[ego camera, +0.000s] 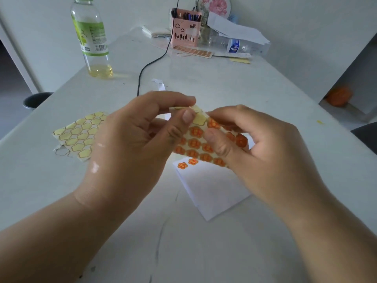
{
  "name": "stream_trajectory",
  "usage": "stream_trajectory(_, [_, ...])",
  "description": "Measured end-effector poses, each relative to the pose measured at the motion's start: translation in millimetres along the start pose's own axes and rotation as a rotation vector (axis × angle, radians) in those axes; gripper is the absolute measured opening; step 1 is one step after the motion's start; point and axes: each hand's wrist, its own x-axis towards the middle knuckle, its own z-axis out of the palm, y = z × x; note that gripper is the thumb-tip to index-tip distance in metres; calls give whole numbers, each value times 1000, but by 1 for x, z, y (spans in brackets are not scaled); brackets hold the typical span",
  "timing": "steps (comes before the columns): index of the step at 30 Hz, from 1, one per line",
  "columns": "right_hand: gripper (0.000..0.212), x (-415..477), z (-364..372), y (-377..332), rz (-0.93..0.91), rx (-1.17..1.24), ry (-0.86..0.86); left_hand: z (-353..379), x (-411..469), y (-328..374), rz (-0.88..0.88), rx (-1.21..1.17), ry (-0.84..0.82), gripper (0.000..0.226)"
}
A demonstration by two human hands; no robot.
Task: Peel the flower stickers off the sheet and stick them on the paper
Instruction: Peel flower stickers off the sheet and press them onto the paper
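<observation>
The yellow paper sheet of orange flower stickers (195,142) in the left hand (130,144) looks smooth and faintly glossy, the white folded paper (212,193) below that hand matt, the pale counter (204,252) smooth.

Forearms enter from 7 and 5 o'clock, meeting at centre. The left hand (130,144) pinches the sticker sheet (195,142) at its 11 o'clock corner between thumb and forefinger. The right hand (259,152) grips its 3 o'clock side, thumb on top.

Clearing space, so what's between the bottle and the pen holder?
Head view: a black cable and folded white paper lie between the bottle and pen holder.
</observation>
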Motion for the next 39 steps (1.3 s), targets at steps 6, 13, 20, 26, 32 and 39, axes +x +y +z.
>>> stream_trajectory(6, [31, 0, 0, 2, -75, 5, 97, -6, -1, 5, 125, 104, -42, 27])
stream_trajectory(13, [25, -1, 3, 3, -106, -27, 115, -4, -1, -1, 58, 171, -103, 29])
stream_trajectory(20, [22, 0, 6, 6, -170, -91, 156, -1, 0, -1, -305, -216, -229, 25])
stream_trajectory(26, [24, -2, 4, 5, -188, -115, 182, -1, 2, 0, -349, -404, -182, 26])
stream_trajectory(32, [18, -2, 5, 6, -270, -249, 324, 0, 4, 2, -471, -508, -213, 55])
stream_trajectory(39, [12, -1, 10, 8, -297, -234, 369, -1, 2, 4, -431, -366, -196, 51])
